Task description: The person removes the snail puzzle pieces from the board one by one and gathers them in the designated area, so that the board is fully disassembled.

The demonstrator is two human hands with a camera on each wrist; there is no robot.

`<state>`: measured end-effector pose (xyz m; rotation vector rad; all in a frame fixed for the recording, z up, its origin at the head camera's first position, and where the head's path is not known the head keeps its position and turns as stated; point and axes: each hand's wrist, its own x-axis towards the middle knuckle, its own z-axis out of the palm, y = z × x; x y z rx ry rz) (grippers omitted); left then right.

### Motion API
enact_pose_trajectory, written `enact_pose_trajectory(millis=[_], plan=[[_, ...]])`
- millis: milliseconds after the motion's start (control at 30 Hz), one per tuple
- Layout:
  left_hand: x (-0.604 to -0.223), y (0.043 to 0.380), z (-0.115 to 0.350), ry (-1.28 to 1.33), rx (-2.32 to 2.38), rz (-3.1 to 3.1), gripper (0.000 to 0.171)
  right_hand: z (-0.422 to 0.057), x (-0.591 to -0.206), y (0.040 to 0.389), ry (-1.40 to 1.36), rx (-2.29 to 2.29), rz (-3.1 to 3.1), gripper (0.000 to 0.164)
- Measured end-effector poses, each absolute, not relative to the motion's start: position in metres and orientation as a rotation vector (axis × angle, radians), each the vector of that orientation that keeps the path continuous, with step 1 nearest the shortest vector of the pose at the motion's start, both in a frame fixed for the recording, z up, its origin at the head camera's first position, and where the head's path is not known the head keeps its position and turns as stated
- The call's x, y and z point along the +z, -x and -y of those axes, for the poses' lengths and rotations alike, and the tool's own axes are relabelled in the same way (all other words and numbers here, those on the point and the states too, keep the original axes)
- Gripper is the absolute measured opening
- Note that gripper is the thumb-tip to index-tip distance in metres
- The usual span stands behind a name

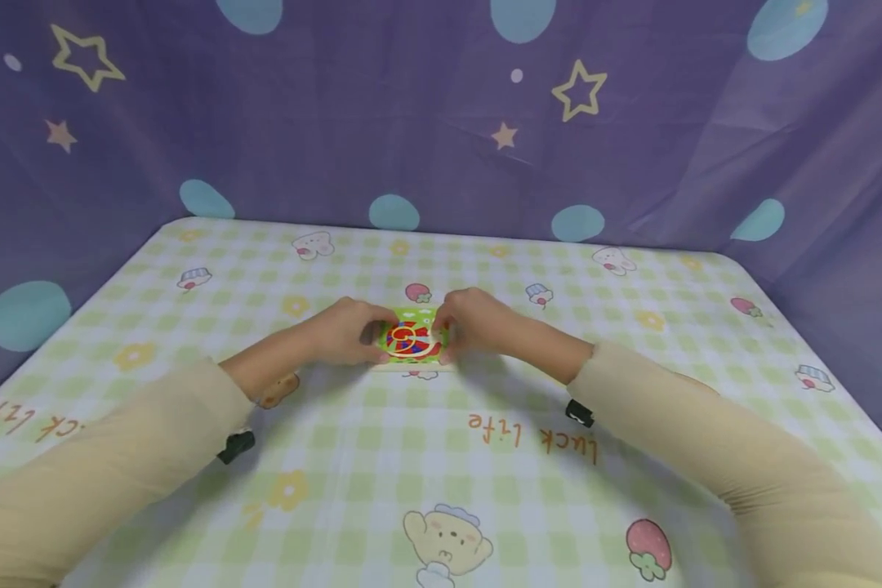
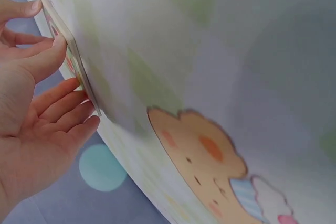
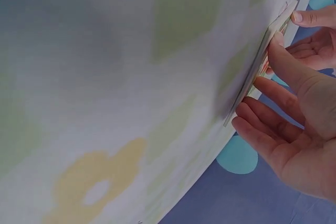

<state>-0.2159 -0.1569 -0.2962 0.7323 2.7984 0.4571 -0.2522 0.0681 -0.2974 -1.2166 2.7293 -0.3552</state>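
Observation:
A small flat board with a snail picture, red and blue spiral shell on green, lies on the tablecloth at mid-table. Its thin pale edge shows side-on in the left wrist view. My left hand grips the board's left side, thumb at the near corner and fingers toward the far one. On the opposite side my right hand holds it the same way, its fingertips along the edge. Both hands cover parts of the board's sides.
A checked tablecloth printed with strawberries, cupcakes and bears covers the table. Behind it hangs a purple curtain with stars and teal spots. Small dark devices sit beneath the cream sleeves.

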Motion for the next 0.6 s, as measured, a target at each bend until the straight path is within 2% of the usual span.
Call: enact_pose_trajectory(millis=[600], plan=[[-0.303,0.187,0.136,-0.874,0.47,-2.79,0.054,-0.102,-0.305,0.215,1.257,-0.471,-2.768,0.042]])
